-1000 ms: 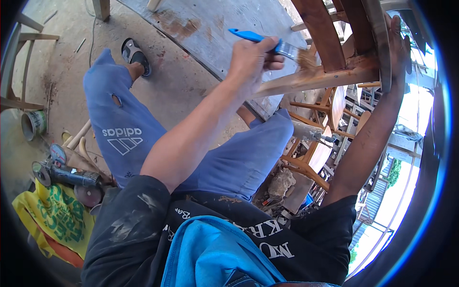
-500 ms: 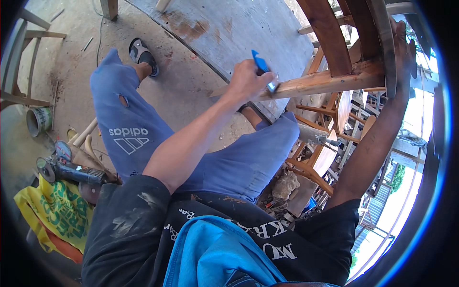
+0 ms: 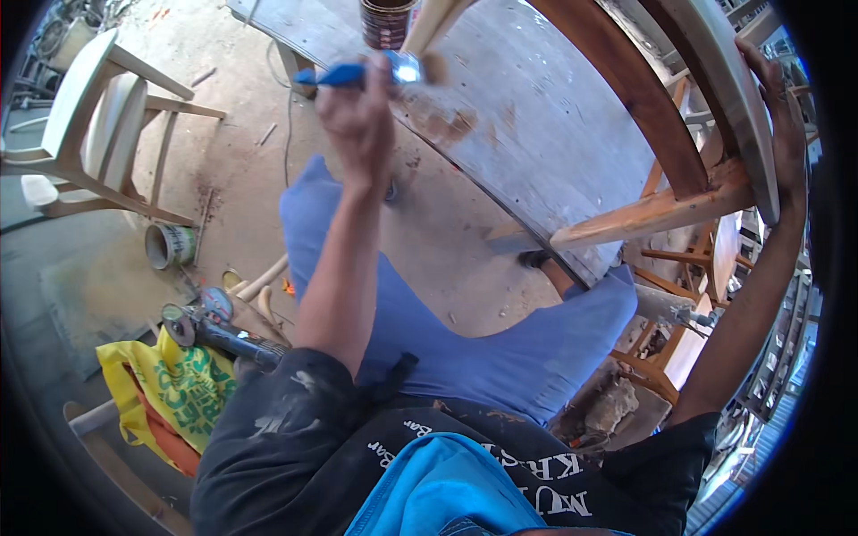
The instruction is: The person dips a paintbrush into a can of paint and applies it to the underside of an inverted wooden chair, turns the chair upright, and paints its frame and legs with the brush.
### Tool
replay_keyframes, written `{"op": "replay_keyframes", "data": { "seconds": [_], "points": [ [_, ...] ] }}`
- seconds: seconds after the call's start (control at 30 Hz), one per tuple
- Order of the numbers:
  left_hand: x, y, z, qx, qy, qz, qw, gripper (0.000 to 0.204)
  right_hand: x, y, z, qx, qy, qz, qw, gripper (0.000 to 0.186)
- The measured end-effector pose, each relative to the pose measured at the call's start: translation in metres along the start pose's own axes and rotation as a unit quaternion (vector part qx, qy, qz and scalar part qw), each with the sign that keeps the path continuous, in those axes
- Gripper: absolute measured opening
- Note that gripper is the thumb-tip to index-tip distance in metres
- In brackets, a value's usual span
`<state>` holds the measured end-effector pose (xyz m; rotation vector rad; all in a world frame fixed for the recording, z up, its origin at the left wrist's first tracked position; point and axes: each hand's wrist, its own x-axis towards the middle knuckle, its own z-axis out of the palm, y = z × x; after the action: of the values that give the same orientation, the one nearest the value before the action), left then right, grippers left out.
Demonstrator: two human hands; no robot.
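Note:
My left hand (image 3: 357,121) is closed round a paintbrush (image 3: 341,75) with a blue handle and metal ferrule, its brown bristles blurred. The brush is raised just below a brown-stained tin (image 3: 387,29) on the tabletop. At the right, my right hand (image 3: 783,121) grips the outer curved rail of a wooden chair (image 3: 639,214), which lies tipped on the table. One curved piece of the chair is dark reddish brown. The leg pointing left is lighter and patchily stained, and a pale leg (image 3: 432,27) shows beside the tin.
A grey tabletop (image 3: 536,116) with brown smears spreads ahead. An unpainted chair (image 3: 98,125) stands at the left, near a bucket (image 3: 168,246). An angle grinder (image 3: 223,339) and a yellow bag (image 3: 179,384) lie at my left side. More chair frames (image 3: 706,259) crowd the right.
My left hand has carried the paintbrush from the chair leg leftward and away from me, up beside the tin. My right hand still holds the chair. The whole view has swung left.

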<state>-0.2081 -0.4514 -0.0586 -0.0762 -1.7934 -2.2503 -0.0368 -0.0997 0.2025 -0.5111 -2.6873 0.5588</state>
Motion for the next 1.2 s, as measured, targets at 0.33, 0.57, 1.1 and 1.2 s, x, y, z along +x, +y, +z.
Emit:
{"op": "replay_keyframes", "data": {
  "seconds": [0.33, 0.57, 1.1, 1.2],
  "points": [
    [0.21, -0.057, 0.057, 0.395, -0.224, 0.125, 0.882, 0.029, 0.001, 0.012, 0.006, -0.025, -0.006, -0.053, 0.998, 0.067],
    [0.223, -0.064, 0.06, 0.359, -0.237, 0.116, 0.895, 0.028, -0.002, 0.002, 0.007, 0.028, -0.007, 0.015, 0.999, 0.066],
    [0.169, -0.043, 0.038, 0.283, -0.172, 0.158, 0.93, 0.017, -0.003, 0.003, 0.006, 0.136, -0.036, -0.022, 0.99, 0.066],
    [0.168, -0.051, 0.029, 0.216, -0.162, 0.239, 0.933, 0.019, 0.003, -0.006, 0.016, 0.128, -0.038, -0.042, 0.99, 0.067]
  ]
}}
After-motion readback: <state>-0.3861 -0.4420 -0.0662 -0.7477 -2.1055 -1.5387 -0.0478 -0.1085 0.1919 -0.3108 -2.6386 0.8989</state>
